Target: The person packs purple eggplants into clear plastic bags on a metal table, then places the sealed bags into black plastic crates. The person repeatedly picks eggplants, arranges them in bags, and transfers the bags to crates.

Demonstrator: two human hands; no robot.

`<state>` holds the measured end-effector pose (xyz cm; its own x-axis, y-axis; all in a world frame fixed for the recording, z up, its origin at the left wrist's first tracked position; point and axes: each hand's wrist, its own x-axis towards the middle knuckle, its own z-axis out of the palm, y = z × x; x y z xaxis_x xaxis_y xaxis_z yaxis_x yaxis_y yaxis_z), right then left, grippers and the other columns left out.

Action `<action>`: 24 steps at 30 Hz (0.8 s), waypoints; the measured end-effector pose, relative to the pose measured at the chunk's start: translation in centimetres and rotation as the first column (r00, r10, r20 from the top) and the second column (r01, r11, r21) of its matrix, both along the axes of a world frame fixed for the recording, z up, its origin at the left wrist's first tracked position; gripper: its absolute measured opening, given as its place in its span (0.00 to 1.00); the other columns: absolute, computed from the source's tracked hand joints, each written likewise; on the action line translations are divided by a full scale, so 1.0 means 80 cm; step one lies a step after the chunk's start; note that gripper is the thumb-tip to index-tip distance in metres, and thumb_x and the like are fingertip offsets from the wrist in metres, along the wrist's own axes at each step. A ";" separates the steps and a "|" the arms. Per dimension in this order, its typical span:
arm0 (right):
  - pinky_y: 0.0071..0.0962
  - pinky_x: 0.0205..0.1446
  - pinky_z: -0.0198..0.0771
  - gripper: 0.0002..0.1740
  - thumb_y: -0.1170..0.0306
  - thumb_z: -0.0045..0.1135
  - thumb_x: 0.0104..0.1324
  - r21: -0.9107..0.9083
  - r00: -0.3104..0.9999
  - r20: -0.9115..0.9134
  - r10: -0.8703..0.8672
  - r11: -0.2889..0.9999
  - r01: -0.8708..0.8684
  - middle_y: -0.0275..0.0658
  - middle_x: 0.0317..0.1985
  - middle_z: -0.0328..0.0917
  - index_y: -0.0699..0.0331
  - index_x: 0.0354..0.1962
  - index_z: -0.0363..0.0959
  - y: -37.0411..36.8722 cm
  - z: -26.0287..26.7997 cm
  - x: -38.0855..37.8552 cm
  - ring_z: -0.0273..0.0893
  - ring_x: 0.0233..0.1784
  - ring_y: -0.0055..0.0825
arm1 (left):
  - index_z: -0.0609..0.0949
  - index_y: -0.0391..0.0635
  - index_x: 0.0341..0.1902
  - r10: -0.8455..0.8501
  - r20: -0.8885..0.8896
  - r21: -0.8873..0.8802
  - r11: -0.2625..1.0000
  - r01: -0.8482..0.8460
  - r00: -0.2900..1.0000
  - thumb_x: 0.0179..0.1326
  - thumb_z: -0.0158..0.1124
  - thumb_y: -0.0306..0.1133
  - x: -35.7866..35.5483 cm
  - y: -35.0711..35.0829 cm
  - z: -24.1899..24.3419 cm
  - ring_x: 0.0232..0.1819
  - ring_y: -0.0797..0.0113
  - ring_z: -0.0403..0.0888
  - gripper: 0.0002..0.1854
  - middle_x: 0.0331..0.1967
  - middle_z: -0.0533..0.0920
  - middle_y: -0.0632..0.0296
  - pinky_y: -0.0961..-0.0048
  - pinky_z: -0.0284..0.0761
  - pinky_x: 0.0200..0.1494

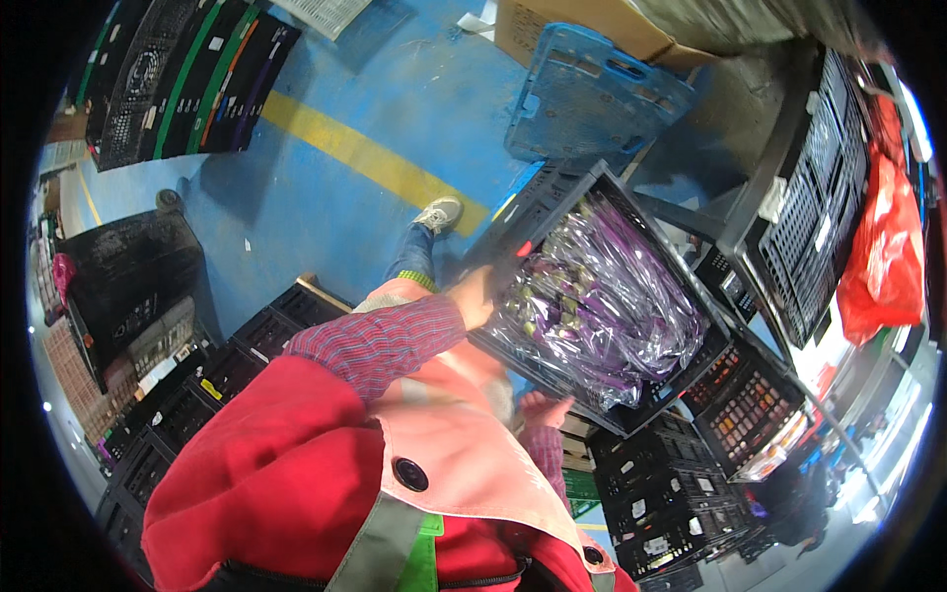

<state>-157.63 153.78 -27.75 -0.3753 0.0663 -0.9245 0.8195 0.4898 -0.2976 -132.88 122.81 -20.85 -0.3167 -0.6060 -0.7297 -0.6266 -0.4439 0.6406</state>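
A black plastic crate (644, 226) is tilted in front of my body. Inside it lie long purple vegetables (614, 296) with greenish ends, wrapped in clear, shiny plastic. My left hand (476, 297) grips the crate's near left end; its fingers are partly hidden and blurred against the dark wall. On the lower side, my right hand (545, 410) holds the crate near its bottom rim, with some fingers out of sight. A small red mark (524, 249) shows on the crate's edge close to my left hand.
A blue plastic panel (592, 96) leans by a cardboard box (584, 22). Black crates are stacked at lower right (666, 496), upper left (185, 81) and along my left (237, 362). A black rack (799, 200) and red plastic bag (888, 244) stand right. A yellow line (348, 148) crosses the blue floor.
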 end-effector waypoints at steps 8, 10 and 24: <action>0.27 0.23 0.67 0.19 0.60 0.66 0.67 0.203 0.514 -0.274 0.813 0.571 -0.796 0.35 0.19 0.73 0.67 0.31 0.71 -0.247 0.160 0.147 0.66 0.19 0.18 | 0.69 0.36 0.68 -0.201 -0.330 0.117 0.961 0.251 0.922 0.54 0.71 0.49 0.094 0.026 -0.057 0.62 0.43 0.77 0.42 0.58 0.79 0.41 0.54 0.72 0.64; 0.26 0.37 0.72 0.20 0.62 0.67 0.66 0.174 0.347 -0.385 0.855 0.437 -0.883 0.36 0.31 0.78 0.72 0.44 0.75 -0.304 0.158 0.172 0.73 0.32 0.21 | 0.72 0.35 0.64 -0.347 -0.279 0.146 0.906 0.396 0.895 0.58 0.67 0.47 0.126 0.022 -0.072 0.57 0.44 0.80 0.36 0.53 0.82 0.42 0.54 0.75 0.60; 0.38 0.41 0.77 0.15 0.67 0.60 0.64 0.462 -0.017 -0.408 0.913 0.190 -0.866 0.47 0.32 0.84 0.68 0.45 0.74 -0.374 -0.008 0.171 0.85 0.36 0.39 | 0.76 0.41 0.62 -0.106 -0.174 0.154 0.979 0.134 0.979 0.64 0.63 0.33 0.201 0.026 -0.079 0.49 0.56 0.86 0.23 0.46 0.87 0.50 0.61 0.81 0.52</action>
